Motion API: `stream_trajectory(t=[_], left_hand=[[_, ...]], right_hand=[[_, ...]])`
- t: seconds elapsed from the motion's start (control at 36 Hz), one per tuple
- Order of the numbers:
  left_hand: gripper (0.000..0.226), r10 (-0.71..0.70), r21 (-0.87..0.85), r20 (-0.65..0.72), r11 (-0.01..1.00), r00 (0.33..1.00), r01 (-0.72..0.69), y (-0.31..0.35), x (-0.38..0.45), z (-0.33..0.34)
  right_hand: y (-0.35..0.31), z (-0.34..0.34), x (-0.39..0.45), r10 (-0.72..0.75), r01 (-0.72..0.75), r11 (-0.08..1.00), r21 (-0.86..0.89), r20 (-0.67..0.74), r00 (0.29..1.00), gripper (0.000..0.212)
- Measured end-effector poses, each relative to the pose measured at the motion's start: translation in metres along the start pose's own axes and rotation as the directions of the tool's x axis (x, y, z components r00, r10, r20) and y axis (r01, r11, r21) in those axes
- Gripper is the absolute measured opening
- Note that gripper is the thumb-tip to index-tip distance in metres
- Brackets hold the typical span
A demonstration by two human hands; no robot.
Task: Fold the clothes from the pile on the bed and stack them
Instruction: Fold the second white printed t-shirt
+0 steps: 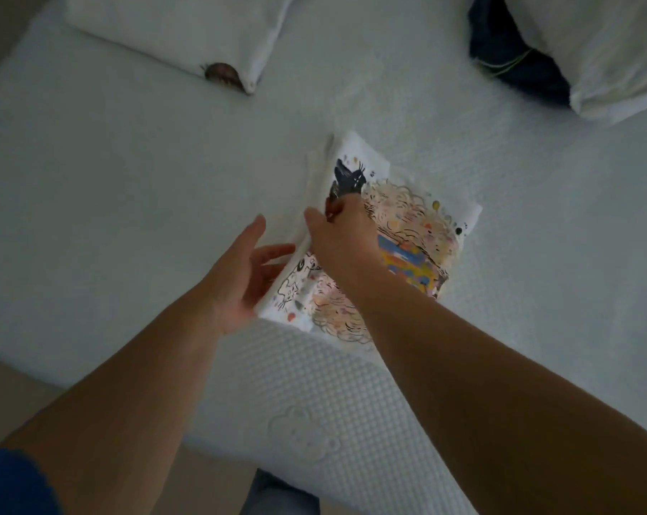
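- Mid-frame on the mattress [129, 180], a printed white T-shirt [407, 224] lies nearly folded — only its left edge looks unfinished.
- Dark clothing [507, 57] at upper right, wedged by a pillow [611, 50], seems still unfolded.
- The right hand [342, 232] pinches the shirt's left fold; the left hand [246, 269], fingers relaxed and spread, cups that edge from below-left.
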State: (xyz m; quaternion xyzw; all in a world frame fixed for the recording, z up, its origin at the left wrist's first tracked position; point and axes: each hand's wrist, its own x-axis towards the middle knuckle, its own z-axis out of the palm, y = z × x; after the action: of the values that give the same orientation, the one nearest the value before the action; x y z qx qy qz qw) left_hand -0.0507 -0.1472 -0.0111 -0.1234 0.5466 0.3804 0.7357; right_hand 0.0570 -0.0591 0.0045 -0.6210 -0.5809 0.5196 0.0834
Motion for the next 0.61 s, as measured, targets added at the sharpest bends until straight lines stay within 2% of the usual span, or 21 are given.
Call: stream_trajectory(t=[0.08,0.14,0.19,0.25,0.31,0.33,0.42,0.47,0.5,0.53,0.58,0.61], left_hand=[[0.060,0.032,0.284,-0.039,0.959,0.999,-0.020,0.000,0.005,-0.010],[0.047,0.175,0.496,-0.073,0.860,0.982,-0.116,-0.003,0.008,-0.010],[0.028,0.374,0.719,-0.042,0.655,0.927,-0.232,-0.008,0.012,-0.009],[0.015,0.536,0.855,-0.054,0.461,0.842,-0.239,-0.013,0.017,-0.008],[0.013,0.638,0.884,-0.068,0.394,0.767,-0.250,-0.017,0.019,-0.010],[0.016,0.667,0.884,-0.078,0.390,0.741,-0.257,-0.018,0.019,-0.012],[0.010,0.670,0.874,-0.144,0.431,0.728,-0.224,-0.021,0.019,-0.014],[0.012,0.671,0.887,-0.185,0.429,0.718,-0.172,-0.022,0.018,-0.014],[0.020,0.703,0.913,-0.187,0.382,0.686,-0.142,-0.023,0.018,-0.012],[0.030,0.764,0.950,-0.159,0.292,0.625,-0.115,-0.023,0.017,-0.011],[0.049,0.858,0.991,0.003,0.067,0.514,-0.118,-0.025,0.017,-0.002],[0.055,0.862,0.987,0.109,-0.034,0.494,-0.159,-0.026,0.017,0.005]], right_hand=[[0.007,0.021,0.008,0.070,-0.070,0.998,0.000,0.060,0.996,0.018],[0.014,0.023,0.002,0.043,-0.042,0.999,-0.008,0.043,0.998,0.014],[0.023,0.019,-0.010,-0.063,0.061,0.994,-0.094,-0.017,0.998,0.012],[0.037,0.007,-0.024,-0.210,0.182,0.958,-0.220,-0.108,0.972,0.015],[0.054,-0.007,-0.034,-0.335,0.247,0.896,-0.370,-0.197,0.921,0.029],[0.062,-0.014,-0.036,-0.346,0.224,0.866,-0.446,-0.212,0.914,0.039],[0.089,-0.034,-0.037,-0.230,0.085,0.765,-0.639,-0.148,0.962,0.065],[0.106,-0.040,-0.034,-0.146,0.059,0.690,-0.721,-0.058,0.988,0.074],[0.113,-0.040,-0.032,-0.120,0.070,0.656,-0.751,-0.012,0.993,0.075],[0.118,-0.040,-0.029,-0.108,0.087,0.630,-0.772,0.024,0.994,0.075],[0.122,-0.039,-0.023,-0.106,0.117,0.602,-0.789,0.066,0.992,0.074],[0.123,-0.039,-0.021,-0.117,0.134,0.588,-0.798,0.080,0.990,0.075]])
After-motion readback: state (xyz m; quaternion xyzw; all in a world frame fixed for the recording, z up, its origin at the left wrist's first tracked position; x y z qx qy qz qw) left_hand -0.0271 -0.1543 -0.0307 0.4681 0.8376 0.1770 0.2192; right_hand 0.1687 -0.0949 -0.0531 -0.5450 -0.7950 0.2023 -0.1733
